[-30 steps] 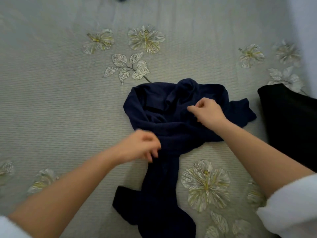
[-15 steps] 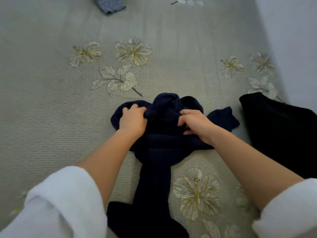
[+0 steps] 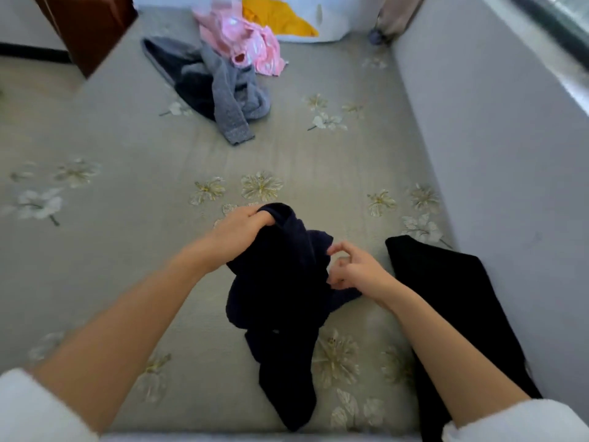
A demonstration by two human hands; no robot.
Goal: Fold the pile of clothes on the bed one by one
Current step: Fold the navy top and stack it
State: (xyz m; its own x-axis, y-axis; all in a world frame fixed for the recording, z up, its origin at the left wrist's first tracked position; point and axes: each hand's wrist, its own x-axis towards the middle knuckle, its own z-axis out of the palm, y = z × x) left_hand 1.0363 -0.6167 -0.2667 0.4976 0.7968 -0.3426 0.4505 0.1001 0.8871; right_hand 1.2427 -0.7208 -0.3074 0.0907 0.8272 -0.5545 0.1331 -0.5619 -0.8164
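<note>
The navy garment [image 3: 277, 282] is lying crumpled in the near middle of the bed [image 3: 127, 218], with its upper end being lifted and its lower part trailing down toward the near edge. The left hand [image 3: 242, 231] is gripping that raised upper end, its fingers [image 3: 256, 215] curled round a bunch of cloth, probably to pull the piece up so it hangs out straight before any fold is made. The right hand [image 3: 353, 272] is hovering at the garment's right edge with its fingers [image 3: 338, 248] loosely curled, thumb and forefinger nearly meeting. Whether they are pinching cloth or only feeling for a seam or corner I cannot tell.

Just to the right, a black garment [image 3: 446, 298] is lying flat and long beside the wall [image 3: 494, 154], apparently set out of the way. Well apart, at the far end of the bed, a grey garment [image 3: 229, 100], a pink garment [image 3: 251, 43] and a yellow garment [image 3: 277, 17] are waiting in a loose heap, so most of the folding seems to be ahead.
</note>
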